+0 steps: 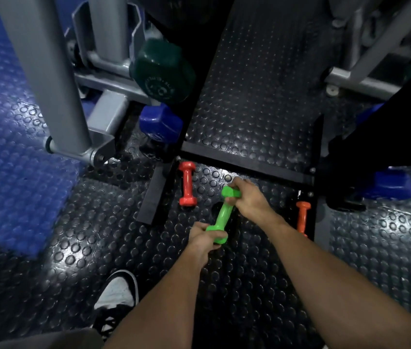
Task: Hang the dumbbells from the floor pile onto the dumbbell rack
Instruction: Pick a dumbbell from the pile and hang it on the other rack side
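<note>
The fingers of the right hand (246, 197) are curled round the far head of the green dumbbell (220, 214); the fingers of the left hand (203, 236) clamp its near head. The dumbbell is held between both hands, low over the studded floor (249, 273). It looks small, rigid and probably light; its smooth coating may slip, so the narrow handle between the heads offers the surer hold. Left of the fingers lies a red dumbbell (187, 183), right an orange dumbbell (302, 217); beyond stands the dumbbell rack (244, 163).
</note>
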`<state>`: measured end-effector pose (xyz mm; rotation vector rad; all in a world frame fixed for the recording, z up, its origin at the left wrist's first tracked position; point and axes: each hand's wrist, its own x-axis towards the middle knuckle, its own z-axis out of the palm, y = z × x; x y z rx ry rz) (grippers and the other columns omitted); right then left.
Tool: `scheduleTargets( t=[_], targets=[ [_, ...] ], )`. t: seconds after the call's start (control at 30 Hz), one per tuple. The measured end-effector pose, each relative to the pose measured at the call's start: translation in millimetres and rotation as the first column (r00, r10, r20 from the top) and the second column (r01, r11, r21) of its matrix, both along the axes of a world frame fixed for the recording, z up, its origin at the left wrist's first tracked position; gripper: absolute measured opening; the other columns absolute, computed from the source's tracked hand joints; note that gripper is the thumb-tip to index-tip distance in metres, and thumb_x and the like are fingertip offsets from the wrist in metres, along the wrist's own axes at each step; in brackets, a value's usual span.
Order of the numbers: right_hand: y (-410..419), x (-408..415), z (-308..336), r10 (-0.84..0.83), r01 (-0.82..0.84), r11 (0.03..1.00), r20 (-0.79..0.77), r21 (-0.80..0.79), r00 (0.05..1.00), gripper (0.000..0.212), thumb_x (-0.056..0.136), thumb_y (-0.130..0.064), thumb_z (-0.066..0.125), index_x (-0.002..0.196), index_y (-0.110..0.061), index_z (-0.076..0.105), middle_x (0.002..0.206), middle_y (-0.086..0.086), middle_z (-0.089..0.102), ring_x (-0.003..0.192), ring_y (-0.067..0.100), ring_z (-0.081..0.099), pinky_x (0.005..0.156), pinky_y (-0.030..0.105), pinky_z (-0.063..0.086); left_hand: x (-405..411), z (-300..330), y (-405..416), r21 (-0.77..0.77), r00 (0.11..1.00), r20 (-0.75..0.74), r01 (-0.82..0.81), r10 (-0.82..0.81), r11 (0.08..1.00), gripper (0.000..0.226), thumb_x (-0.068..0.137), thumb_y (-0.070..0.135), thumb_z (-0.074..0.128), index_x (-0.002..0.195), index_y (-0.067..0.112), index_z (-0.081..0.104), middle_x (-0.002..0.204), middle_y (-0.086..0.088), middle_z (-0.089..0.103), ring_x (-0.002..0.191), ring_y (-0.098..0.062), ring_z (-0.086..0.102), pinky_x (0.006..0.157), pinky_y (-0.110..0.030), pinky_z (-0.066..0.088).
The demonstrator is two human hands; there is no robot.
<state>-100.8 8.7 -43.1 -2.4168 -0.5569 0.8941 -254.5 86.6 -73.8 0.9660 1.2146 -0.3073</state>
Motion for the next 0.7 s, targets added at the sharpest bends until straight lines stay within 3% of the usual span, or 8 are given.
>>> scheduleTargets(
  t=[0.1,0.2,0.33,0.4,0.5,0.6,0.7],
  targets=[
    [1,9,36,-0.054,0.053,0.997,0.015,0.056,0.998,0.028,0.090,-0.021,0.079,0.111,-0.017,0.061,0.108,0.002,0.063,0.092,0.025,0.066,0.078,0.038,0.055,4,31,15,0.060,0.992,0.088,0.088,-0.093,0.994,0.051,0.078,0.006,0.084,0.116,0.013,0.050,0.114,-0.010,0.066,0.091,-0.022,0.068,0.085,-0.042,0.058],
    [2,18,88,-0.088,0.085,0.990,0.022,0.111,0.996,0.025,0.092,-0.024,0.077,0.107,-0.020,0.058,0.097,-0.001,0.068,0.081,0.019,0.068,0.068,0.034,0.055,12,71,33,0.109,0.967,0.194,0.148,-0.167,0.983,0.046,0.081,0.008,0.080,0.117,0.019,0.054,0.117,-0.008,0.065,0.097,-0.022,0.068,0.089,-0.042,0.057],
    [4,27,167,-0.138,0.113,0.969,0.102,0.219,0.985,0.023,0.091,-0.026,0.078,0.095,-0.019,0.056,0.086,-0.005,0.065,0.075,0.011,0.060,0.063,0.023,0.047,28,145,63,0.126,0.894,0.364,0.231,-0.261,0.965,0.037,0.082,0.000,0.077,0.110,0.012,0.057,0.105,-0.010,0.065,0.083,-0.021,0.067,0.066,-0.033,0.058],
    [7,29,208,-0.170,0.132,0.960,0.139,0.248,0.976,0.025,0.090,-0.028,0.079,0.095,-0.016,0.058,0.087,-0.001,0.068,0.077,0.013,0.059,0.070,0.029,0.049,33,192,79,0.165,0.848,0.427,0.268,-0.314,0.949,0.036,0.076,0.005,0.082,0.103,0.014,0.058,0.091,-0.011,0.064,0.072,-0.021,0.063,0.058,-0.032,0.050],
    [10,28,264,-0.226,0.161,0.926,0.158,0.340,0.961,0.025,0.090,-0.031,0.078,0.101,-0.016,0.062,0.096,0.002,0.071,0.086,0.018,0.063,0.082,0.039,0.051,38,253,100,0.229,0.782,0.509,0.279,-0.360,0.932,0.035,0.069,0.011,0.085,0.096,0.017,0.064,0.084,-0.008,0.066,0.069,-0.018,0.062,0.057,-0.028,0.045],
    [15,25,319,-0.286,0.198,0.882,0.153,0.427,0.946,0.021,0.088,-0.034,0.079,0.098,-0.023,0.064,0.099,-0.003,0.074,0.093,0.018,0.068,0.086,0.039,0.053,35,315,118,0.254,0.722,0.578,0.283,-0.380,0.925,0.046,0.069,0.009,0.088,0.110,0.007,0.067,0.084,-0.004,0.068,0.072,-0.015,0.064,0.061,-0.025,0.048],
    [17,23,367,-0.326,0.227,0.819,0.101,0.527,0.940,0.032,0.071,-0.053,0.082,0.089,-0.032,0.066,0.094,-0.003,0.077,0.091,0.020,0.072,0.088,0.051,0.058,29,369,125,0.283,0.691,0.644,0.182,-0.327,0.942,0.063,0.057,0.010,0.093,0.112,0.004,0.064,0.082,-0.003,0.067,0.071,-0.013,0.063,0.062,-0.024,0.049]
  ],
)
